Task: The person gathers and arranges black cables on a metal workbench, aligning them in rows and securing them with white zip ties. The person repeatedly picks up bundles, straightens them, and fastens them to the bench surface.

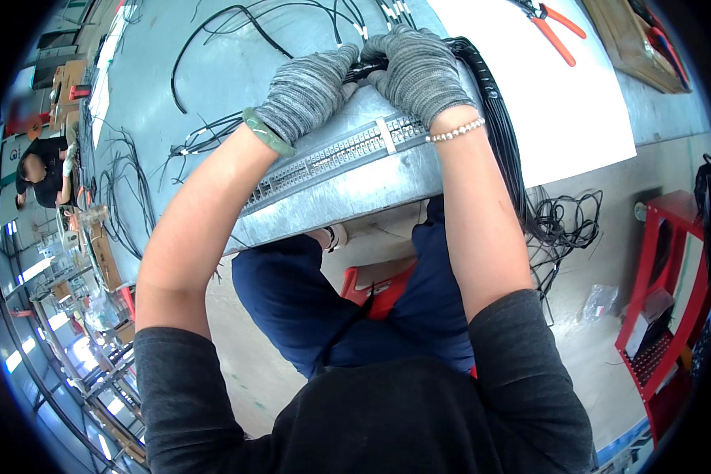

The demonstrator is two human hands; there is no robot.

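Observation:
My left hand point(310, 88) and my right hand point(419, 69), both in grey knitted gloves, meet at the far side of the metal table. Between them runs a black cable bundle point(361, 72); the fingers of both hands are closed around it. Right of my right hand the thick bundle point(490, 99) bends and hangs over the table's front edge. Thin black wires with white labels point(399, 14) fan out beyond my hands. Just below my wrists lies a long terminal strip point(332, 158) with rows of small contacts. My fingertips are partly hidden by the gloves and cables.
Red-handled pliers point(557, 31) rest on a white sheet point(561, 118) at the right. Tangled cable point(565, 225) trails to the floor. A red metal rack point(656, 292) stands at the right. Loose wires point(126, 186) lie at left, where another person point(47, 170) sits farther off.

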